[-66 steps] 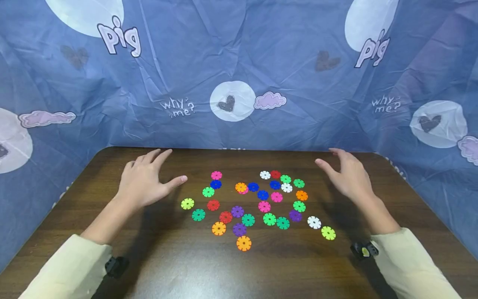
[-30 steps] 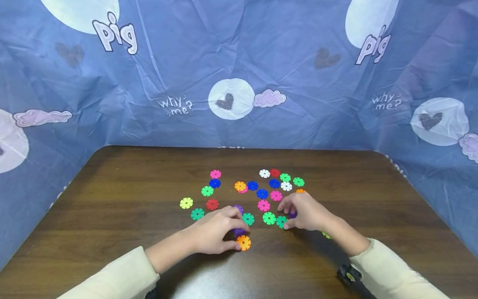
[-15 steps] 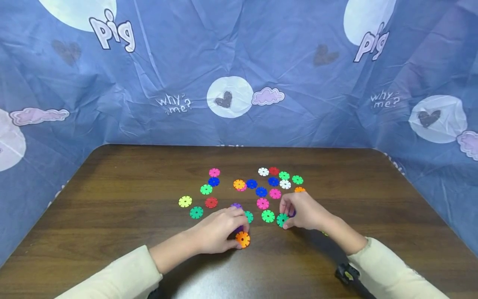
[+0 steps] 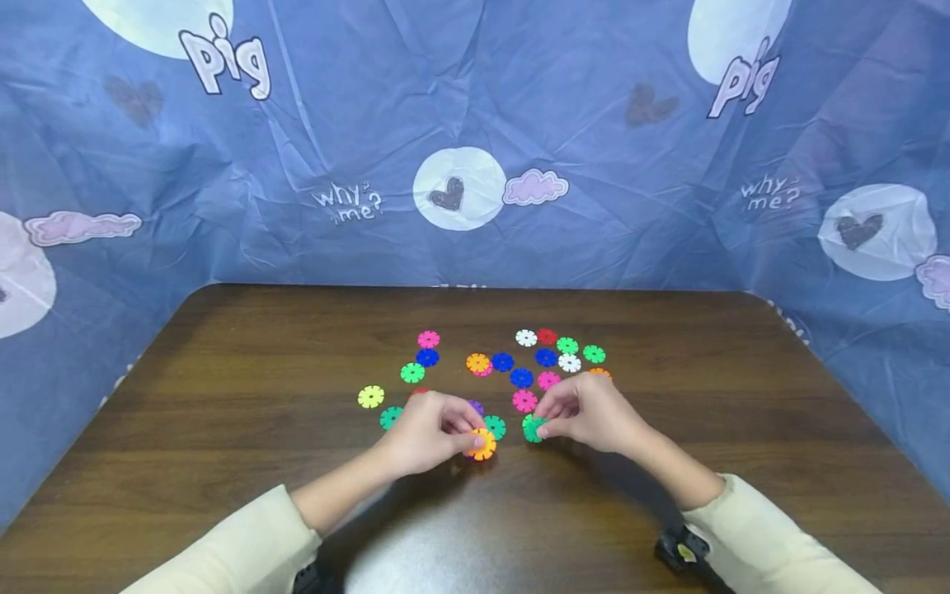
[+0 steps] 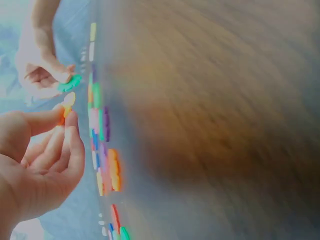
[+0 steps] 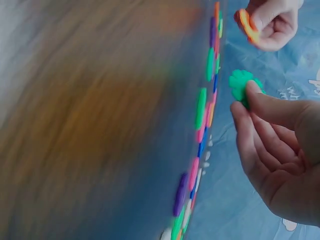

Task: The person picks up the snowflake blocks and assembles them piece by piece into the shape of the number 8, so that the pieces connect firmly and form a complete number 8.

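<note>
My left hand [image 4: 426, 437] pinches an orange notched interlocking disc [image 4: 486, 446] between thumb and fingers, raised off the table. Facing it, my right hand [image 4: 594, 415] pinches a teal-green interlocking disc [image 6: 239, 81], also lifted. A small gap separates the two discs in the head view, and both wrist views show them apart too. Below the hands, a teal disc [image 4: 495, 427] and a purple disc [image 4: 476, 407] lie flat. A pink disc [image 4: 524, 401] lies just beyond my right fingertips. My hands hide some discs.
Many more coloured discs lie scattered over the brown wooden table [image 4: 223, 511], among them a yellow-green disc [image 4: 371, 397] at left and a white disc [image 4: 526, 337] farther back. A blue printed cloth [image 4: 631, 223] hangs behind and at the sides.
Both hands came in from the table's sides and down to the discs. My left has lifted the orange disc; my right has lifted the teal-green one and brought it left.
</note>
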A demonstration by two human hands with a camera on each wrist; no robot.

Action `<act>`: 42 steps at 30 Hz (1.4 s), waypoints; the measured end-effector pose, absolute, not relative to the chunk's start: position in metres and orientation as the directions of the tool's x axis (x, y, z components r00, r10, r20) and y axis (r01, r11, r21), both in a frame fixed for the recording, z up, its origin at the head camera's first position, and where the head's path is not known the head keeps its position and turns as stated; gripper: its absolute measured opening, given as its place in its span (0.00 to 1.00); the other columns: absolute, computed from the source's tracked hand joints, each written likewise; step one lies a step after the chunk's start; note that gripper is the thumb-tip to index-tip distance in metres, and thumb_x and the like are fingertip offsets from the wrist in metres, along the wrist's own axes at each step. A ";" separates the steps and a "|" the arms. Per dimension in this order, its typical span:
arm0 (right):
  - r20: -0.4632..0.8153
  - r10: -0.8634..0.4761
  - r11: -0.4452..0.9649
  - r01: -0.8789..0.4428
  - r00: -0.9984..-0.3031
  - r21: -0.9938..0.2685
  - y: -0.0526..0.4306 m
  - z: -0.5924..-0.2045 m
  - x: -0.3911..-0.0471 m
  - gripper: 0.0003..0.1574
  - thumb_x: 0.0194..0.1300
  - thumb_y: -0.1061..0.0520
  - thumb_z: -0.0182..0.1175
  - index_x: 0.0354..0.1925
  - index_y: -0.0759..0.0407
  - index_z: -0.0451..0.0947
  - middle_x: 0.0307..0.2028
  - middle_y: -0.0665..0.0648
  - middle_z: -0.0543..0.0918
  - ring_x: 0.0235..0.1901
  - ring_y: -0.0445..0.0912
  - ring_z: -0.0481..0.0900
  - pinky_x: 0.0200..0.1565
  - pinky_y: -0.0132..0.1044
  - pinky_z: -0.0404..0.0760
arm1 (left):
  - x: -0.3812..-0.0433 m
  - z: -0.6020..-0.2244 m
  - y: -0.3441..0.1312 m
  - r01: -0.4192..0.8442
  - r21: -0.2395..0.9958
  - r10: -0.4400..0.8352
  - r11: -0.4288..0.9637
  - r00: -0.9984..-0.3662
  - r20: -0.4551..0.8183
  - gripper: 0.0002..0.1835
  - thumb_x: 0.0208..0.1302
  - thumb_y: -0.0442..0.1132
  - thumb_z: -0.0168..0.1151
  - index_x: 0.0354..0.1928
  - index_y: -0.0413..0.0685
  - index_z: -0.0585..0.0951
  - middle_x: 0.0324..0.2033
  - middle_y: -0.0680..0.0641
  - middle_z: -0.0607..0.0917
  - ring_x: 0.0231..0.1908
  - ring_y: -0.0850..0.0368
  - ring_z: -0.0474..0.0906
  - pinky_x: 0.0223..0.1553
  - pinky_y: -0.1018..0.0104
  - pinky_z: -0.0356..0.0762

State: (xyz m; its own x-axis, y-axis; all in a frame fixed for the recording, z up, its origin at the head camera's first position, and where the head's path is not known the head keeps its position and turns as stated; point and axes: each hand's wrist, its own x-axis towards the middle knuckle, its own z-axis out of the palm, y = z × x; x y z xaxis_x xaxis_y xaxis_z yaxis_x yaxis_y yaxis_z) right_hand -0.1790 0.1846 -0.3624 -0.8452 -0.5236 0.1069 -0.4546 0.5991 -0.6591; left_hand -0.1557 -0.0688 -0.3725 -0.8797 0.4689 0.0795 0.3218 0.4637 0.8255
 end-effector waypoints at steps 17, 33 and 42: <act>0.240 -0.382 0.467 -0.410 -0.893 -0.783 0.152 -0.354 -0.171 0.06 0.50 0.61 0.73 0.29 0.59 0.85 0.26 0.56 0.88 0.24 0.41 0.85 0.28 0.30 0.83 | -0.163 -0.357 -0.071 -0.072 0.929 0.252 0.362 -0.952 -0.172 0.10 0.57 0.38 0.69 0.38 0.40 0.86 0.30 0.44 0.89 0.26 0.58 0.81 0.34 0.64 0.83; 0.317 -0.339 0.439 -0.447 -0.886 -0.779 0.146 -0.355 -0.165 0.05 0.48 0.62 0.74 0.26 0.59 0.86 0.26 0.57 0.89 0.23 0.38 0.85 0.28 0.30 0.83 | -0.166 -0.347 -0.064 -0.259 0.928 0.232 0.268 -0.918 -0.323 0.11 0.57 0.37 0.69 0.40 0.40 0.87 0.24 0.53 0.88 0.23 0.62 0.76 0.31 0.72 0.75; 0.370 -0.287 0.456 -0.466 -0.884 -0.758 0.138 -0.356 -0.156 0.05 0.47 0.62 0.75 0.24 0.59 0.85 0.23 0.55 0.88 0.20 0.41 0.82 0.24 0.30 0.81 | -0.164 -0.340 -0.059 -0.243 0.925 0.181 0.292 -0.936 -0.302 0.07 0.54 0.32 0.70 0.35 0.38 0.87 0.22 0.50 0.88 0.22 0.61 0.75 0.28 0.71 0.75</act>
State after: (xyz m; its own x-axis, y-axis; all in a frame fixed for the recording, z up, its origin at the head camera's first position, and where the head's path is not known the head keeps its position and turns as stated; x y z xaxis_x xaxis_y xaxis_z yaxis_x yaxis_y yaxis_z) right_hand -0.1558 0.1378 -0.3555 -0.8836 -0.2873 0.3698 -0.4657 0.4561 -0.7583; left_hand -0.1638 -0.0587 -0.3399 -0.9359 0.1808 -0.3024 -0.2426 0.2917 0.9252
